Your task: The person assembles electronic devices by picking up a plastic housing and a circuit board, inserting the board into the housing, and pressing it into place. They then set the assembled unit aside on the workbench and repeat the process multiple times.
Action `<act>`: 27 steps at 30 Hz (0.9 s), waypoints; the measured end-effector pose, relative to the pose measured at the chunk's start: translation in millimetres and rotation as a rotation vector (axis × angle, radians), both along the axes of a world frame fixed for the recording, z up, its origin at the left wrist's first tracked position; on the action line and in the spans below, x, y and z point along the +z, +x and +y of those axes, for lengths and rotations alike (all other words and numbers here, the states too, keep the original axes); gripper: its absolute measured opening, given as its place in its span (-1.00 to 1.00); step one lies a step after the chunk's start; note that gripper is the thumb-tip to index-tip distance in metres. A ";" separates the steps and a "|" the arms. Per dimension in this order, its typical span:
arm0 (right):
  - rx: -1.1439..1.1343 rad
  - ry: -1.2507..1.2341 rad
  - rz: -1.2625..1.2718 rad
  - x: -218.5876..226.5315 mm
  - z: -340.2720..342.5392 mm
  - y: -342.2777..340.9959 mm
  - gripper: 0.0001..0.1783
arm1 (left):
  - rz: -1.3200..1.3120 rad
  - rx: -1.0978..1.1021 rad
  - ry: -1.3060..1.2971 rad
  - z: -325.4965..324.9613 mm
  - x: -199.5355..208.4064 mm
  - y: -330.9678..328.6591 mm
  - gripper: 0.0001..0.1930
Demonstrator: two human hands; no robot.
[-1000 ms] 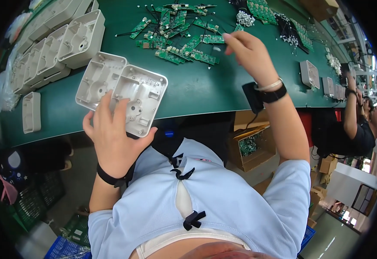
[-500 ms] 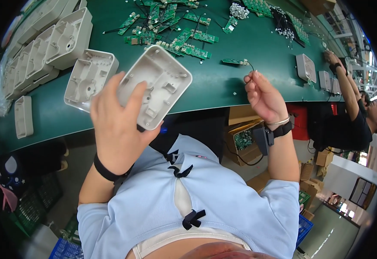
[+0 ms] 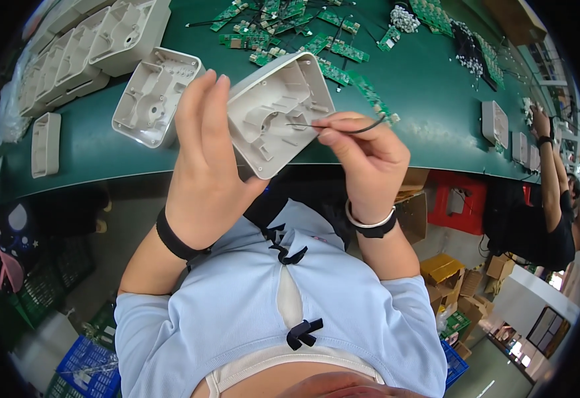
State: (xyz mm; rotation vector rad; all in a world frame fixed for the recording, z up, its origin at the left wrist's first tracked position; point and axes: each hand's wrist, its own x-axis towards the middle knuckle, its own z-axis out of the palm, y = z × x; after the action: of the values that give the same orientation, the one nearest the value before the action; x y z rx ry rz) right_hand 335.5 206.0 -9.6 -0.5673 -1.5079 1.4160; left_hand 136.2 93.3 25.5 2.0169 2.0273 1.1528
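My left hand [image 3: 207,172] grips a light-grey plastic housing [image 3: 283,93] by its left side, tilted so its open inside with posts and ribs faces me. Between the thumb and fingers of my right hand [image 3: 369,152] is a thin black cable [image 3: 363,128]. Its fine free end reaches into the housing, near a round hole in the wall or floor. From the cable's other end hangs a narrow green circuit board [image 3: 369,93], just beyond my right fingers. A second grey housing [image 3: 150,96] lies open side up on the table, left of the held one.
Several grey housings [image 3: 77,50] are stacked at the far left, with a small one [image 3: 46,142] nearer. Loose circuit boards [image 3: 290,23] with cables pile up at the back of the green table [image 3: 429,126]. At the right, a co-worker's arm [image 3: 552,172] reaches over the table.
My right hand has moved left to the held housing, bringing the cable end inside it and the circuit board along. My left hand has shifted slightly right and tilted the housing.
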 end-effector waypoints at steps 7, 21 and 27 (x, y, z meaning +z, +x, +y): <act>-0.006 0.247 -0.165 -3.3 -5.6 -16.9 -0.84 | -0.012 -0.020 0.053 1.4 -3.8 -1.2 0.22; -0.105 0.654 -0.541 17.6 -11.7 -30.8 -0.76 | -0.200 -0.108 0.017 0.4 -16.8 0.8 0.13; -0.299 0.723 -0.569 16.9 -5.4 -18.9 -0.74 | -0.311 -0.125 -0.016 -0.2 -16.1 -7.5 0.15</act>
State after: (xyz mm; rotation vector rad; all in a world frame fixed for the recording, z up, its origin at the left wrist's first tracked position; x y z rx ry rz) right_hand 316.6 200.6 7.2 -0.7196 -2.1209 0.4183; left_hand 128.7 93.1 9.3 1.7936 1.7318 1.3221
